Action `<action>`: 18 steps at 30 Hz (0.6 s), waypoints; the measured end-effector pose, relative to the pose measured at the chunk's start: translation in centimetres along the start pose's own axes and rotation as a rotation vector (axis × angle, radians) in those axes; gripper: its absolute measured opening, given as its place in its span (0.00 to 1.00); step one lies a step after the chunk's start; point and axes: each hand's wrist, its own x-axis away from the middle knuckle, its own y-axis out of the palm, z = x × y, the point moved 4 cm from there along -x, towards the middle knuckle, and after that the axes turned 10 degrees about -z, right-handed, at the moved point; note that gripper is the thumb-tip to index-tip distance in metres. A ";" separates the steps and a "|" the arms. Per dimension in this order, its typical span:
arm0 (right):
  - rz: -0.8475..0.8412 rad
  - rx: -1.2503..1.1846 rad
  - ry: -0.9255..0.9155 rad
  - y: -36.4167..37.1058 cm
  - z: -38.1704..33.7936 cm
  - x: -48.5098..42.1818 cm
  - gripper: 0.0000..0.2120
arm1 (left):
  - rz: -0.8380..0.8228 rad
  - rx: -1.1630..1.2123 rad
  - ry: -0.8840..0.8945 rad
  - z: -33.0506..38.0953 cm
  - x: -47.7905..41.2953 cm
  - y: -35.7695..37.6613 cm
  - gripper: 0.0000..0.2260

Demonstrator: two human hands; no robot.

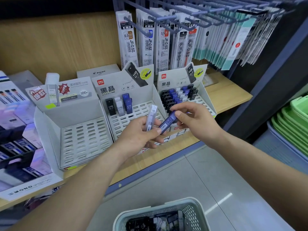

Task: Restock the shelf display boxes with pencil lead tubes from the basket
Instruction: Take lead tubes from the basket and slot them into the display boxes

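My left hand point(141, 135) grips a clear white lead tube point(151, 118), standing nearly upright, in front of the middle display box point(116, 124). My right hand point(191, 119) pinches the upper end of a blue lead tube point(167, 123), whose lower end touches my left thumb. The middle box holds a black, a white and two blue tubes at its back. The right display box point(204, 90) holds several black, blue and white tubes. The left display box point(50, 127) shows bare slots. The pale basket point(126, 215) at the bottom holds several dark tubes.
Refill packets hang on blue hooks point(166, 19) above the boxes. A Pilot box point(98, 72) stands behind them. A Mono display point(20, 164) fills the shelf's left. Green trays point(293, 120) are stacked at the right. Grey floor lies below the wooden shelf edge point(233, 104).
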 end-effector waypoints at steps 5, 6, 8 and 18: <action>-0.003 -0.064 0.003 -0.3 0.1 0.2 0.07 | 0.043 -0.037 0.001 -0.2 -0.4 0.0 0.06; -0.015 -0.076 -0.008 -0.4 0.1 0.2 0.07 | 0.049 -0.034 0.001 -0.2 -0.5 0.0 0.05; -0.039 -0.114 -0.021 -0.4 0.2 0.3 0.06 | 0.041 -0.025 -0.003 -0.2 -0.5 0.2 0.04; -0.034 -0.178 -0.015 -1.2 0.3 0.6 0.14 | 0.052 -0.122 -0.014 -0.2 -0.8 1.0 0.10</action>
